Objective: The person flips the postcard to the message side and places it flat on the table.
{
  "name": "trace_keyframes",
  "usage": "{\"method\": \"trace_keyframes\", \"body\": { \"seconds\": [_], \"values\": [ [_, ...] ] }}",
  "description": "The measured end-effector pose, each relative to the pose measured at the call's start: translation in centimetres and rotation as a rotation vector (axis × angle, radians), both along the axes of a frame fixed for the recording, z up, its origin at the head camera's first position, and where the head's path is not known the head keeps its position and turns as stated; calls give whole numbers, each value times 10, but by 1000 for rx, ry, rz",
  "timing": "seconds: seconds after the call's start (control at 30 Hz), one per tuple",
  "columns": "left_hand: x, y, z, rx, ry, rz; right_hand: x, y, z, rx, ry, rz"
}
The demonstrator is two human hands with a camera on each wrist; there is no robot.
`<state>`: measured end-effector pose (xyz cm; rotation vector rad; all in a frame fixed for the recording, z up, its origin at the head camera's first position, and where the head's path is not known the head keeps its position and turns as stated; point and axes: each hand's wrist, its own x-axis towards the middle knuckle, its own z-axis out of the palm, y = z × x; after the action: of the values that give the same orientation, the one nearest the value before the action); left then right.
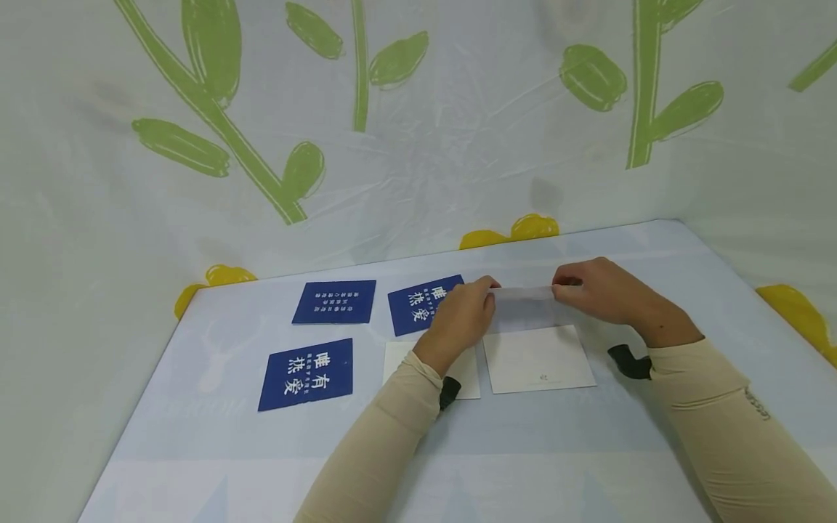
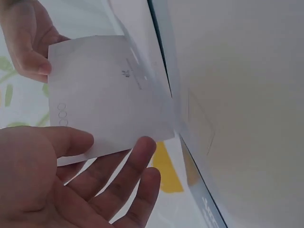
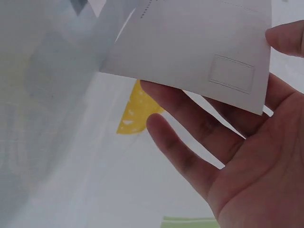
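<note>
The left arm (image 1: 379, 443) and right arm (image 1: 726, 421) reach forward; left hand (image 1: 459, 317) and right hand (image 1: 600, 292) both pinch, other fingers (image 3: 183, 156) loosely spread.

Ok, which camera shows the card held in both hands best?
Left wrist: most of the held card shows, with printed circles and a small mark. Right wrist cuts it off at the top but catches a printed box; head gives mainly a thin strip.

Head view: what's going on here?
A person's left hand and right hand hold a white card by opposite ends, raised off the table. Three blue cards with white lettering lie to the left, one partly hidden by the left hand. Two other white cards lie on the near side, one partly hidden by the left arm.
</note>
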<state>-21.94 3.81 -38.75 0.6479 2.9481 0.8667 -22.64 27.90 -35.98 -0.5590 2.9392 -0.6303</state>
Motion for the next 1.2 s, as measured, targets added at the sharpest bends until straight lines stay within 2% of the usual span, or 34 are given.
{"method": "trace_keyframes", "body": {
  "seconds": [0.2, 0.37, 0.47, 0.67, 0.9, 1.2],
  "values": [
    [-1, -1, 0, 37, -9, 14, -1, 2, -3, -13, 4, 8],
    [-1, -4, 0, 31, -31, 40, -3, 1, -8, -8, 55, 34],
    [-1, -3, -1, 27, -38, 42, -1, 0, -7, -10, 78, 12],
    [-3, -2, -3, 33, -5, 75, -1, -1, -3, -17, 132, -23],
    [-4, -2, -5, 107, -17, 94, -2, 1, -5, -45, 150, -62],
    [-5, -2, -2, 201, -41, 105, -1, -2, -1, -76, 200, -104]
  ]
}}
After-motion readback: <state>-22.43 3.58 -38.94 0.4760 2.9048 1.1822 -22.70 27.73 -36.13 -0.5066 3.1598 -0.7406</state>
